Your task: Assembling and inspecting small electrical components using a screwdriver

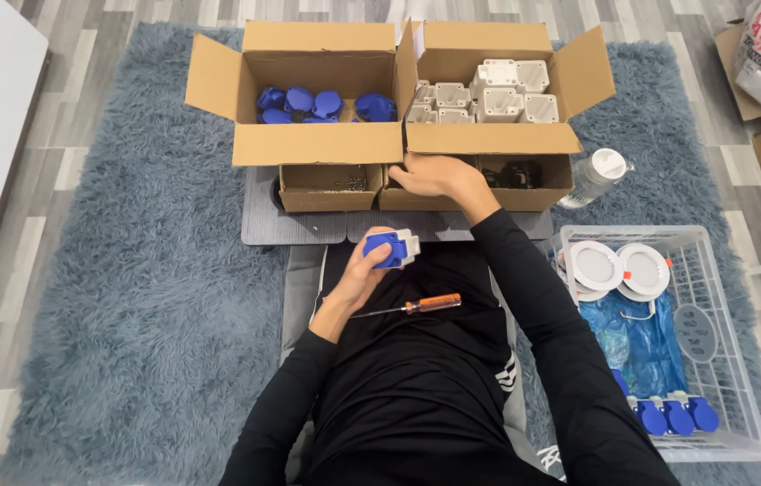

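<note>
Far left, a shaggy grey-blue rug (128, 297) covers the floor. On it, an open cardboard box w/ blue socket covers (317, 103), beside it an open cardboard box w/ white plastic housings (489, 94). Below them, 2 small brown cardboard trays (326, 187) on a grey board (295, 227).

Left hand (358, 270) – fingers wrapped round a blue-and-white socket unit (391, 247), held above the lap. An orange-handled screwdriver (421, 305) lies on the black-clothed lap, just below. Right hand (430, 174) reaches into the right tray; fingers hidden – can't tell if it grips anything.

Right: clear plastic bottle w/ white cap (597, 175), then a white wire basket (714, 360) w/ round white lamps, blue bags, blue sockets.
</note>
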